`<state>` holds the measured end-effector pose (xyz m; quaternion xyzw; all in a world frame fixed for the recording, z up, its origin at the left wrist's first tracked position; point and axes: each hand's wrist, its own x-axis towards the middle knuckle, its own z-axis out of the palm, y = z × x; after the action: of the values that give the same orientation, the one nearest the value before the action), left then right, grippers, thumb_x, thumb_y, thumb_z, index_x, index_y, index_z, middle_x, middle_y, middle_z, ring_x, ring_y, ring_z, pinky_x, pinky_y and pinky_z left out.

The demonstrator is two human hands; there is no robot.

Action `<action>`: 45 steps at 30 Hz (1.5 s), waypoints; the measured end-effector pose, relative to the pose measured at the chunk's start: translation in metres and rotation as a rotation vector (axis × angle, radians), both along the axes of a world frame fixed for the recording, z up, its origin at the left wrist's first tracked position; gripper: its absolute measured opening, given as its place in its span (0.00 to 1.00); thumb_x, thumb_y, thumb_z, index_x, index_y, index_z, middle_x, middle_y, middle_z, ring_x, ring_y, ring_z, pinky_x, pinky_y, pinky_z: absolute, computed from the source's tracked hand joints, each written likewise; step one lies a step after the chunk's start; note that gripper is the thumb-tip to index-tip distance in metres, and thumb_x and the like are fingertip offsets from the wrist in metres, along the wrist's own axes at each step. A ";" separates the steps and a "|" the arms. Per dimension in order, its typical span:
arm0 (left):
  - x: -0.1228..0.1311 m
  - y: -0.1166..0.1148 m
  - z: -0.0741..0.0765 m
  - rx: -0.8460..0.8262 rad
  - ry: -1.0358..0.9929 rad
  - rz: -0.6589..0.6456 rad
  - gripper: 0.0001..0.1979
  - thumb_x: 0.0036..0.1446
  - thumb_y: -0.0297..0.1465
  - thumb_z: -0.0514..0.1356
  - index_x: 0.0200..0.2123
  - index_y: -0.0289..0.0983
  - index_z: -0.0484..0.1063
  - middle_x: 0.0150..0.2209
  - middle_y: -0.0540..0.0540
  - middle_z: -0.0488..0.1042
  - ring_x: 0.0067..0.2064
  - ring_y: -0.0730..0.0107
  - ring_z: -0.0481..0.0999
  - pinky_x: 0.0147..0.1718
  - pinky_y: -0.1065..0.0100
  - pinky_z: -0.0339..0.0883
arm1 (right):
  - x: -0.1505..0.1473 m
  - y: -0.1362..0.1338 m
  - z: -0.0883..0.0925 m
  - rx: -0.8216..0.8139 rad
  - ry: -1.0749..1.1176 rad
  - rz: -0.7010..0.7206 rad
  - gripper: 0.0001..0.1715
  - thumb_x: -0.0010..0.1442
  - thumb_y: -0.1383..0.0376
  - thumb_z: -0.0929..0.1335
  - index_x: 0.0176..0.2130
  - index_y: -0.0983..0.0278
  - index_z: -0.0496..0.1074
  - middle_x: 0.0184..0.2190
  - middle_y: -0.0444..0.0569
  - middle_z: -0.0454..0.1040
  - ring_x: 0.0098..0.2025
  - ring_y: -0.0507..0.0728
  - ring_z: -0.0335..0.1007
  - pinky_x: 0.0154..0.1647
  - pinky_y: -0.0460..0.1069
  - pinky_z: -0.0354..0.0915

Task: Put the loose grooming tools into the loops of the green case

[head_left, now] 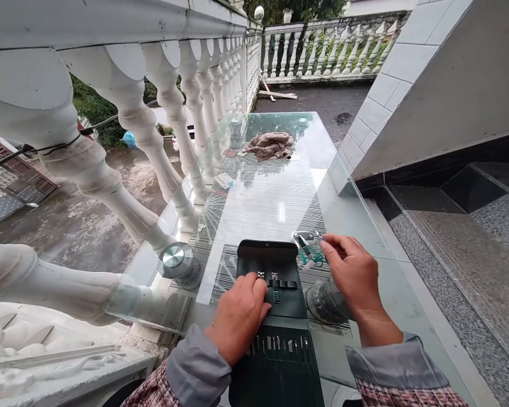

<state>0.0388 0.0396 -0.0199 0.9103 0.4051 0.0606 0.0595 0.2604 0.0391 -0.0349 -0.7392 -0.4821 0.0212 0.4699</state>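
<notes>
A dark green manicure case (275, 384) lies unfolded on the glass table. My left hand (241, 311) presses on its left side with curled fingers, beside a nail clipper (261, 275) whose body they hide. Another nail clipper (275, 288) with a green patterned lever sits under the strap. Several slim metal tools (284, 343) stand in a row in the lower panel. My right hand (352, 271) is closed, pinching a small pointed metal tool (318, 233). Just left of it lie green-handled scissors (316, 260) and a larger nail clipper (300, 243).
A crumpled brown cloth (269, 146) and a small white-and-blue box (224, 181) rest farther back on the glass table (356, 226). White balusters (169, 96) run along the left. Stone steps (462, 249) are on the right.
</notes>
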 end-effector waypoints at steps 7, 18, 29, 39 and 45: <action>0.003 -0.001 0.000 0.020 0.037 0.000 0.11 0.52 0.28 0.61 0.36 0.38 0.61 0.40 0.47 0.68 0.41 0.65 0.69 0.37 0.64 0.71 | 0.004 0.024 -0.025 -0.136 -0.286 0.136 0.09 0.56 0.63 0.63 0.34 0.63 0.72 0.32 0.50 0.73 0.37 0.59 0.62 0.40 0.53 0.58; 0.004 0.000 0.002 0.010 0.067 0.004 0.11 0.51 0.29 0.62 0.37 0.37 0.62 0.41 0.47 0.68 0.41 0.64 0.69 0.35 0.64 0.71 | -0.006 0.023 -0.023 -0.289 -0.546 0.103 0.13 0.56 0.70 0.62 0.41 0.64 0.71 0.33 0.53 0.71 0.38 0.60 0.60 0.37 0.52 0.54; 0.006 0.000 0.003 0.018 0.105 0.007 0.09 0.52 0.29 0.61 0.37 0.37 0.64 0.41 0.47 0.69 0.39 0.64 0.70 0.35 0.63 0.72 | -0.009 0.030 -0.019 -0.376 -0.485 0.046 0.08 0.58 0.63 0.64 0.32 0.63 0.72 0.31 0.49 0.71 0.37 0.57 0.62 0.33 0.49 0.53; 0.006 0.001 0.005 -0.037 0.120 0.021 0.09 0.52 0.29 0.61 0.37 0.37 0.64 0.41 0.48 0.69 0.41 0.63 0.70 0.35 0.63 0.72 | -0.006 0.031 -0.017 -0.265 -0.138 0.047 0.12 0.56 0.58 0.63 0.31 0.62 0.72 0.29 0.48 0.73 0.34 0.56 0.65 0.33 0.49 0.56; 0.004 0.000 0.004 -0.062 0.124 0.013 0.10 0.53 0.29 0.60 0.39 0.37 0.64 0.43 0.47 0.68 0.42 0.63 0.70 0.35 0.63 0.73 | 0.000 0.030 -0.005 0.032 0.676 0.030 0.28 0.46 0.53 0.70 0.45 0.66 0.70 0.26 0.43 0.69 0.23 0.49 0.61 0.24 0.47 0.57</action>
<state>0.0430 0.0398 -0.0160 0.9073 0.4157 -0.0079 0.0621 0.2604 0.0687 -0.0403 -0.6757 -0.3101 0.2643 0.6143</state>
